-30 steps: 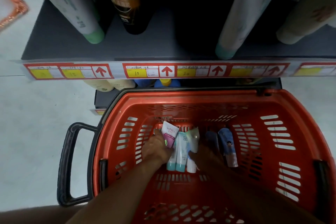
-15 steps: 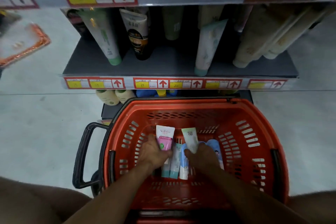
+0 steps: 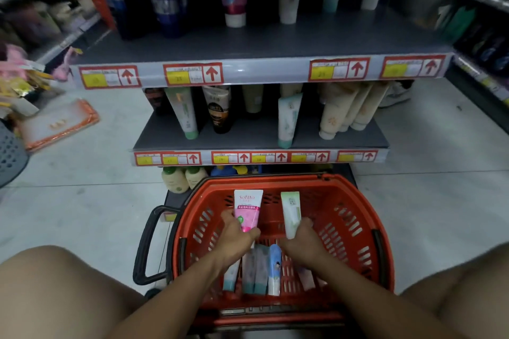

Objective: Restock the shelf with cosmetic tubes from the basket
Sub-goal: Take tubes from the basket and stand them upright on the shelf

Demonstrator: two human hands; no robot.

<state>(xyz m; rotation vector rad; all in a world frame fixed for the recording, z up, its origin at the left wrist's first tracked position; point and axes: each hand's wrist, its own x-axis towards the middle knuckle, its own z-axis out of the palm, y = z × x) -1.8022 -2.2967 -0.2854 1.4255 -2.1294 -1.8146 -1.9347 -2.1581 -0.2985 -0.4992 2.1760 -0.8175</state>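
- The left hand [image 3: 237,237], at the centre of the lower frame, has its fingers curled round the lower end of a pink-and-white tube [image 3: 247,209]; the tube's flat crimped end stands up above the knuckles.
- The right hand [image 3: 303,242], just to the right of it, grips the bottom part of a pale green tube [image 3: 290,213], which rises upright out of the fist and leans slightly towards the left of the frame.
- Both held tubes are above the red basket [image 3: 358,228], apart from each other, with a gap between them.
- Below the hands, on the basket floor, lie more tubes [image 3: 260,270] side by side, among them a blue-and-white tube [image 3: 275,270].
- The lower shelf [image 3: 259,135], in the middle of the frame above the basket, bears standing tubes caps down; the upper shelf [image 3: 259,44] holds taller ones.
- Red price labels [image 3: 281,157] run along the shelf edges.
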